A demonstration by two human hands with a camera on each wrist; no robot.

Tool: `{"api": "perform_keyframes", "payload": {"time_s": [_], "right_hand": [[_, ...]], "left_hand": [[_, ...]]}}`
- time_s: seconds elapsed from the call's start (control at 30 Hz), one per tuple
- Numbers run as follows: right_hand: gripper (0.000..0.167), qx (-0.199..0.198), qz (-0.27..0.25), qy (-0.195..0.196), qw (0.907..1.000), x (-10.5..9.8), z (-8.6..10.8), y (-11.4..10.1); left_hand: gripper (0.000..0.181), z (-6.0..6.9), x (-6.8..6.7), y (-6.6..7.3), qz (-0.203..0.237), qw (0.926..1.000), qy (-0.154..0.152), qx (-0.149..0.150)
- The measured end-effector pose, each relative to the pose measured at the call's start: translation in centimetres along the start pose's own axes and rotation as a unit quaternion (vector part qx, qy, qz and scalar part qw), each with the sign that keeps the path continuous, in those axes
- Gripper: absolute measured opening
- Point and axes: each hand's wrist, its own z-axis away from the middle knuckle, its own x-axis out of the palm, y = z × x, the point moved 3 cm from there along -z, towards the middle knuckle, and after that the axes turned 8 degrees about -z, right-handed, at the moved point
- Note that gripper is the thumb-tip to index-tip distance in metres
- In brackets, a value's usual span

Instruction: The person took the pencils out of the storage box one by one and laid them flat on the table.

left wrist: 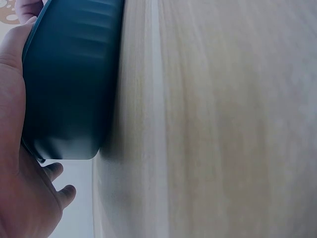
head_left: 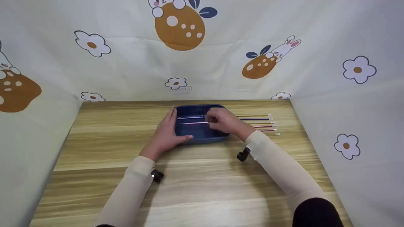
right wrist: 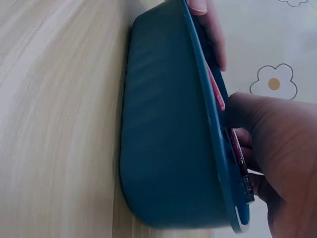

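A dark blue plastic basket stands at the far part of the wooden table. My left hand rests against its left end, fingers fairly straight along the outside and thumb over the front rim. Above the basket's middle, my right hand pinches a reddish pencil between thumb and fingers. Its eraser end sticks out past the fingers in the right wrist view. Behind it, a silvery-blue pencil lies in the basket. My right hand hides part of the inside.
Several pencils lie side by side on the table right of the basket, eraser ends pointing right. A patterned cloth with flowers and rabbits hangs around the back and sides.
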Motion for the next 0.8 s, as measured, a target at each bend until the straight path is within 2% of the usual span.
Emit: {"api": "perform_keyframes", "payload": {"time_s": [0.23, 0.47, 0.8], "right_hand": [[0.012, 0.026, -0.037, 0.008, 0.9989, -1.0, 1.4, -0.1], [0.014, 0.022, -0.057, 0.016, 0.998, -2.1, 3.0, 0.0], [0.016, 0.015, -0.091, 0.048, 0.9946, -3.3, 5.5, 0.5]], "left_hand": [[0.143, 0.0, 0.1, 0.0, -0.004, 1.0, 0.0, -0.003], [0.143, 0.0, 0.0, 0.0, -0.005, 1.0, -0.002, -0.004], [0.143, 0.1, 0.1, -0.1, -0.007, 1.0, -0.001, 0.004]]}}
